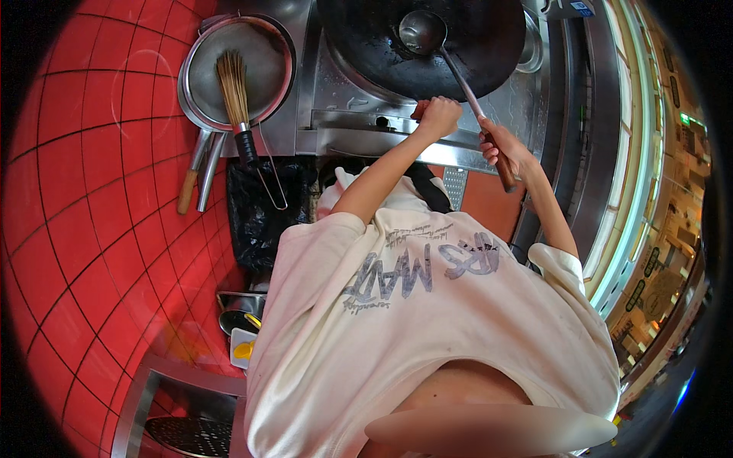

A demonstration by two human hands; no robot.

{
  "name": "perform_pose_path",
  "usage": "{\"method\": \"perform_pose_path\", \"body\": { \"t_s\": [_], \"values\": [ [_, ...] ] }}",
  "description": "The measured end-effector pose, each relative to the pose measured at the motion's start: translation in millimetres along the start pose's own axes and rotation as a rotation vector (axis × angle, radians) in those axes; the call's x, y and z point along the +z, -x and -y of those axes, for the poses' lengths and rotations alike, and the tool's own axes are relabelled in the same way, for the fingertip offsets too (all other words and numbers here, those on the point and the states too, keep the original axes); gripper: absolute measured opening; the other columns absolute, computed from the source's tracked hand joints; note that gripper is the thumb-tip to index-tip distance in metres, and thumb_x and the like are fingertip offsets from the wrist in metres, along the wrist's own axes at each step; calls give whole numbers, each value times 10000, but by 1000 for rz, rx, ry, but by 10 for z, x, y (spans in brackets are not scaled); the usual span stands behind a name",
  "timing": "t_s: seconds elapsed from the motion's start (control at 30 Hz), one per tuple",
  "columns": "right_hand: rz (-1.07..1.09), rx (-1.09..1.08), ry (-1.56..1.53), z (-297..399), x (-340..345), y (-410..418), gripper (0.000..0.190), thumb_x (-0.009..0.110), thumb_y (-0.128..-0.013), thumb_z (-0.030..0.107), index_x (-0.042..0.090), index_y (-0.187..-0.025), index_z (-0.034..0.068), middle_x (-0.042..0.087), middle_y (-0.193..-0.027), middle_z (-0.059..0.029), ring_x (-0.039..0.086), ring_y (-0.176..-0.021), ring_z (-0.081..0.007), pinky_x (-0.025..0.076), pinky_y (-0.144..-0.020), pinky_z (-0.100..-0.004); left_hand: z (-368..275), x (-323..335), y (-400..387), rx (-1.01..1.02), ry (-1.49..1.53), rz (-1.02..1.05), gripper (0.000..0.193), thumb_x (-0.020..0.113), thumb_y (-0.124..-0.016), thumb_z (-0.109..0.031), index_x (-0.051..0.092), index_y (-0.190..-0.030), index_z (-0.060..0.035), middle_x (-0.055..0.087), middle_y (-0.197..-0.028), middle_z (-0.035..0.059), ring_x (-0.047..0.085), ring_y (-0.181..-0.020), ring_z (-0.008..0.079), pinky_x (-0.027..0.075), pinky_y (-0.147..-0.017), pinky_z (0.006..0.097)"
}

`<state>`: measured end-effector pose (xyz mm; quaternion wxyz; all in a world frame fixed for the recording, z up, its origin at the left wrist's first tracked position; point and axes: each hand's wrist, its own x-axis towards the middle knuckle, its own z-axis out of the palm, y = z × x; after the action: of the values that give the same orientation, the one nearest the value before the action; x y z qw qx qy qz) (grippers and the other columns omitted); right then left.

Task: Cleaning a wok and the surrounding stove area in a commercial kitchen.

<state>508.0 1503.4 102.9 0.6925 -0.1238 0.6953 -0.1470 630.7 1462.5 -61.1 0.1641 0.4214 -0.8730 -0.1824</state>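
A large dark wok [366, 51] sits on the steel range at the top of the head view. My left hand [440, 117] is closed at the wok's near rim, with a bit of reddish-brown cloth showing beside the fingers; the wok's handle is not visible. In my right hand [504, 146] is the wooden handle of a long steel ladle [465, 86]. The ladle's round bowl rests or hovers inside the wok, left of its handle. A little dark liquid or oil glistens near the bowl.
Left of the wok, a bamboo wok brush [232, 86] lies across round strainers [266, 74] with handles pointing towards me. Below them hangs a black plastic bag [269, 212]. A red tiled wall [86, 172] bounds the left; a steel ledge [598, 143] runs along the right.
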Motion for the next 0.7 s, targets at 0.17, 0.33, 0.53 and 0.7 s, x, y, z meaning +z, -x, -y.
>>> {"method": "perform_pose_path", "body": {
  "t_s": [0.17, 0.33, 0.53, 0.7],
  "values": [
    [164, 104, -203, -6, -166, 32, 360, 538, -934, 395, 431, -761, 98, 372, -550, 68, 330, -398, 14, 290, -309, -129, -1, 4, 4, 23, -30, -9, 177, 570, -709, -122, 663, -800, -2, 665, -709, 181, 672, -683, 300, 524, -593, 385],
    [362, 191, -395, -8, -318, 6, 358, 530, -939, 386, 425, -745, 104, 341, -541, 76, 314, -382, 22, 264, -288, -124, 1, -3, -13, 28, -20, -12, 192, 569, -709, -130, 663, -808, 3, 664, -709, 186, 671, -678, 298, 524, -593, 387],
    [381, 223, -437, -182, -369, 221, 413, 491, -952, 430, 392, -706, 114, 322, -498, 74, 278, -332, 23, 244, -257, -126, -7, 38, -17, 23, -54, -9, 207, 567, -704, -140, 662, -816, 6, 665, -713, 185, 668, -676, 296, 529, -601, 391],
    [399, 102, -392, -389, -466, 594, 453, 434, -958, 488, 375, -695, 124, 302, -476, 73, 253, -306, 10, 197, -240, -143, -2, 64, -22, 38, -64, 20, 198, 571, -698, -148, 656, -796, 1, 668, -734, 187, 672, -687, 298, 540, -609, 394]
  ]
}}
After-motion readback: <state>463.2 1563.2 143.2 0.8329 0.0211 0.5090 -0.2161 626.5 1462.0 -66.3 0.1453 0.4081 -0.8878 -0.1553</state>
